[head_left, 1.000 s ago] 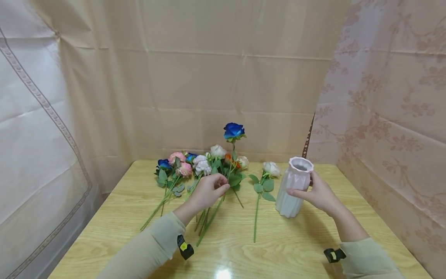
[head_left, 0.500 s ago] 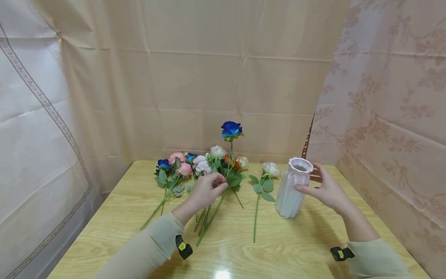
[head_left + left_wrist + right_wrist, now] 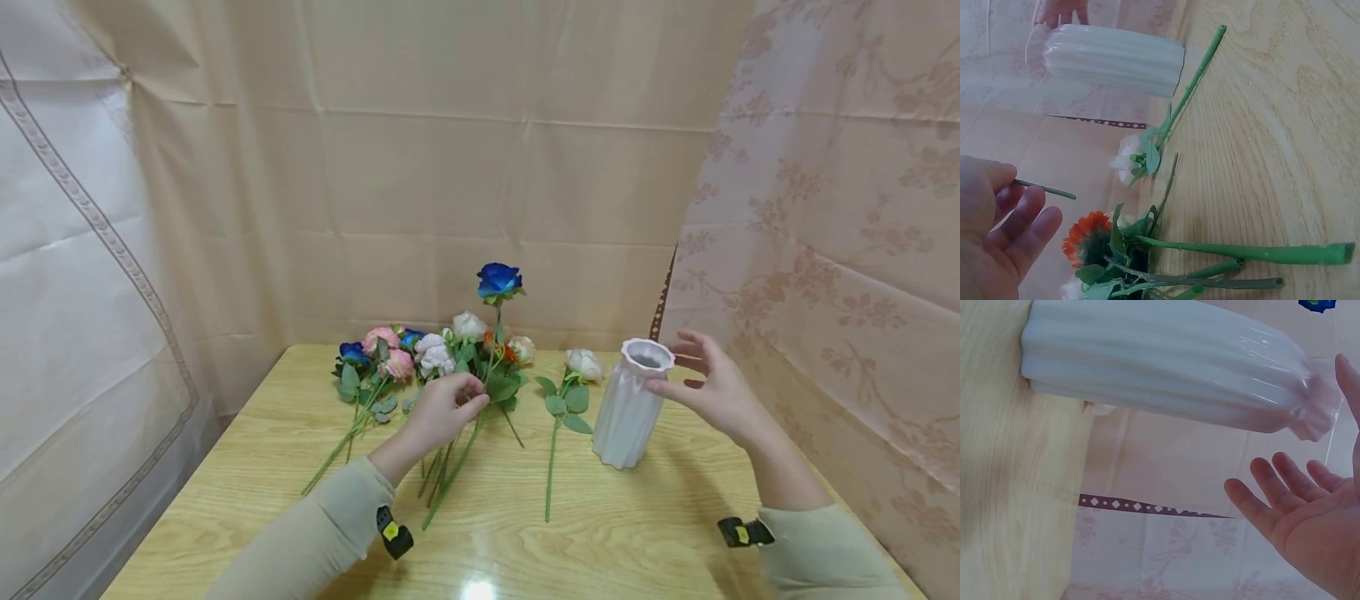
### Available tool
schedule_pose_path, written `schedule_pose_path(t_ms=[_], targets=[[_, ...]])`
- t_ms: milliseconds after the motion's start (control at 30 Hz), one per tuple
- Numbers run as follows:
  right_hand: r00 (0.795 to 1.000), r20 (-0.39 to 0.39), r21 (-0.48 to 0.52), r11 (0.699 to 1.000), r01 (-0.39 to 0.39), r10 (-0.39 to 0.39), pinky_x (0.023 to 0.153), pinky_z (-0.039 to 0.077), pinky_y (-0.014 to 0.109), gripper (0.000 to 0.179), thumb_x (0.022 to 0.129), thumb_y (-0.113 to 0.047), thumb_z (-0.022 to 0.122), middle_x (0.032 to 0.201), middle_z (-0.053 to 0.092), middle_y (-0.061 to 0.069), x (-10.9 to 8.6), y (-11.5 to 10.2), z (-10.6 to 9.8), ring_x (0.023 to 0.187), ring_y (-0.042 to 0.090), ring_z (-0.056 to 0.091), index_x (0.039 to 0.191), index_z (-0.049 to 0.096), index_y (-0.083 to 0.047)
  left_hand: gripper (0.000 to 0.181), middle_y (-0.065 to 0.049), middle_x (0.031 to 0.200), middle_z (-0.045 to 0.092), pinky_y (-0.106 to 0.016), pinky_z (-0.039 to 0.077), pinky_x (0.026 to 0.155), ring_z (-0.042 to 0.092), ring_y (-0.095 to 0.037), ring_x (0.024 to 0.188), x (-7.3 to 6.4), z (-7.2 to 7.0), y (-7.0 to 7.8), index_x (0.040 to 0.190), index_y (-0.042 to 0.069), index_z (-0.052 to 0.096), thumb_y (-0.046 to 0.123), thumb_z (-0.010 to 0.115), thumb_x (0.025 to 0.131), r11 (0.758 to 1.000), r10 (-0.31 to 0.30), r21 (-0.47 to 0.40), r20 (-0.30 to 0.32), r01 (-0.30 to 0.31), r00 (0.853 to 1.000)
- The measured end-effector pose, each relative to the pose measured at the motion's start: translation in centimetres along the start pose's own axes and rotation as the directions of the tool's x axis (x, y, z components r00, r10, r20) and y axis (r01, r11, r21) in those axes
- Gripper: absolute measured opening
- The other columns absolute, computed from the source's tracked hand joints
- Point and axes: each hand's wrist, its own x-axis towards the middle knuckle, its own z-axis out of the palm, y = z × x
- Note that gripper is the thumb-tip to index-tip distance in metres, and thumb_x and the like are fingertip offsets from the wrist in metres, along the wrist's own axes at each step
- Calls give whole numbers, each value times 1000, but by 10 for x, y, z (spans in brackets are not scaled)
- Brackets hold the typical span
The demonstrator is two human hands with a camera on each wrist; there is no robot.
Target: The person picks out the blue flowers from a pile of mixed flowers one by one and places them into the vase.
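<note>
Stage: early, by my judgement; one flower is lifted, the others lie on the bench (image 3: 615, 542).
Blue rose (image 3: 498, 280): raised, bloom upward, over the right part of the bunch, its lower stem end in the air.
Left grip (image 3: 442, 408): narrow, pinching the blue rose's stem between thumb and fingers.
Vase (image 3: 628, 412): upright at the right of the bench; no stem shows in its mouth, though its depth is hidden.
Right grip (image 3: 720, 396): wide, beside the vase's neck, holding nothing; whether the thumb touches the vase, I cannot tell.
Left lying: the bunch, plus a lone white rose (image 3: 583, 364) between bunch and vase.
Count, vase: one.
Count, blue: one held, two lying blue flowers (image 3: 352, 353).
Count, pink flowers (image 3: 396, 364): two visible.
Count, orange flower (image 3: 512, 355): one visible.
Count, pale: the lone rose; in the bunch, a white flower (image 3: 468, 325), a cream flower (image 3: 522, 348) and a lilac-white cluster (image 3: 435, 358), one bloom or more.
Count, bunch: exact total unclear, since blooms and stems overlap.
</note>
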Motion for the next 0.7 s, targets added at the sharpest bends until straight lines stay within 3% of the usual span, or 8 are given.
schedule_pose_path(t_ms=[433,700], targets=[[994,-76,-38,996,76,-79,102,40,66,93,85,-24,86,143,49,26,7,-19,-2,131,45,47,156,29,-3,7,7,90,68,-29,53,63,61,-6,72,-3,1,-2,104,14,71,20,69,100,999,31,27,-16,-31,999],[991,-68,-44,992,115,-118,104,41,63,94,84,-23,88,145,49,25,12,-34,0,132,45,48,156,31,-4,7,7,92,68,-28,54,65,62,-5,74,-2,0,-3,104,14,71,19,70,99,998,55,21,-32,-54,998]])
